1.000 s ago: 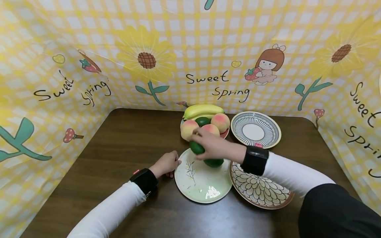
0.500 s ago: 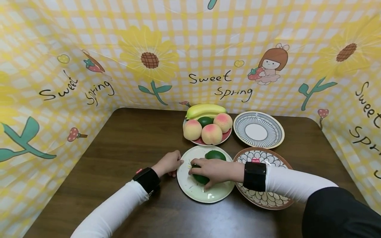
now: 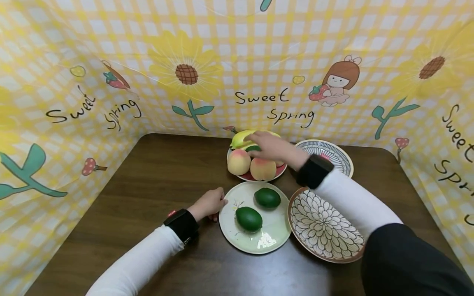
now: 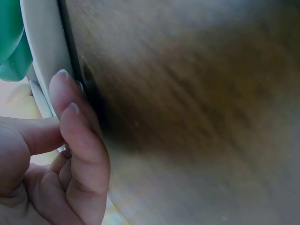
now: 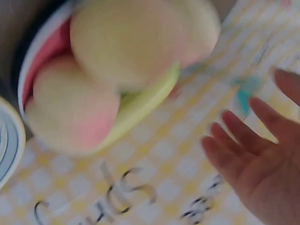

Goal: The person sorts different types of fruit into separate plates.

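Note:
Two dark green limes lie apart on a pale green plate (image 3: 240, 242): one lime (image 3: 249, 219) nearer the front, the other lime (image 3: 267, 198) behind it. My left hand (image 3: 208, 203) holds the plate's left rim, thumb and curled fingers at the edge in the left wrist view. Over the fruit bowl (image 3: 246, 177), my right hand (image 3: 272, 146) reaches with fingers spread and nothing in them. The bowl bears yellow bananas (image 3: 238, 139), peaches including one peach (image 3: 238, 162) at its left, and a third lime (image 3: 253, 148), partly covered by the right hand.
A brown-rimmed petal-patterned plate (image 3: 322, 222) stands right of the pale green plate. Behind it is a blue-and-white striped plate (image 3: 342, 158), partly hidden by the right forearm. A yellow checked cloth (image 3: 207, 82) encloses the back and sides of the wooden table (image 3: 166, 168).
My right hand carried a lime to the front of the pale green plate, let it go, then moved back over the fruit bowl. My left hand stayed at the plate's rim.

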`<state>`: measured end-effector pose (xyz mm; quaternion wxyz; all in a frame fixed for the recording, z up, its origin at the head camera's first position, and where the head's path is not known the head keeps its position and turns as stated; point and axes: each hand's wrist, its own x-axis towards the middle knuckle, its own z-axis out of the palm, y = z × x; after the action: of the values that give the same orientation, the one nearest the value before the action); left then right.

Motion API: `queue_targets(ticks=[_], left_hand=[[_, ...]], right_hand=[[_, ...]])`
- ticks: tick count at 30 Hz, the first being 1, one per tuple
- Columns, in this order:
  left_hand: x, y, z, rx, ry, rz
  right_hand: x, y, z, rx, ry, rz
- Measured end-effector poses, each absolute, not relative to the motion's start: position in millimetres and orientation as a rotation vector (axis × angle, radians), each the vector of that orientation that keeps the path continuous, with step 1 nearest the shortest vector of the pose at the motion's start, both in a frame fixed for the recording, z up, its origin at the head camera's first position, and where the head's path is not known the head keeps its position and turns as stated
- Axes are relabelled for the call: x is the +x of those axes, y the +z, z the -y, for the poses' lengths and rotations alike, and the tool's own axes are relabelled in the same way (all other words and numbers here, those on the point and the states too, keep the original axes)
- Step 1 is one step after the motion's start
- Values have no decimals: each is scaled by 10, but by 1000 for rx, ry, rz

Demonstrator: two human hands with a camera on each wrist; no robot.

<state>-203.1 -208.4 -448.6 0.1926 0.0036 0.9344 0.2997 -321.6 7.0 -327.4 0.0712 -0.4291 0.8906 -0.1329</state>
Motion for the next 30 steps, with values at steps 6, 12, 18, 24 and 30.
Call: queue_targets(ticks=[6,12,18,24,30], left_hand=[[-2018,-4508,2095,16,864,-2635],[-2004,-4506,2065,20,899,-2627],[-1982,-4482,2089,3,896,-2636],[-1954,-4477,2094,4,926,-2633],[-1959,-4508,2098,2,952,-2623]], right_hand=[[-3728,-3269,123,-952,-257,-2533],[-3829,-3444,181,-901,-333,-2484],[-3872,-3557,221,-890,-382,-2498],[-3915,-3707,286,-792,-297,-2578],[-3868,-3776,331,-839,-292,-2672]])
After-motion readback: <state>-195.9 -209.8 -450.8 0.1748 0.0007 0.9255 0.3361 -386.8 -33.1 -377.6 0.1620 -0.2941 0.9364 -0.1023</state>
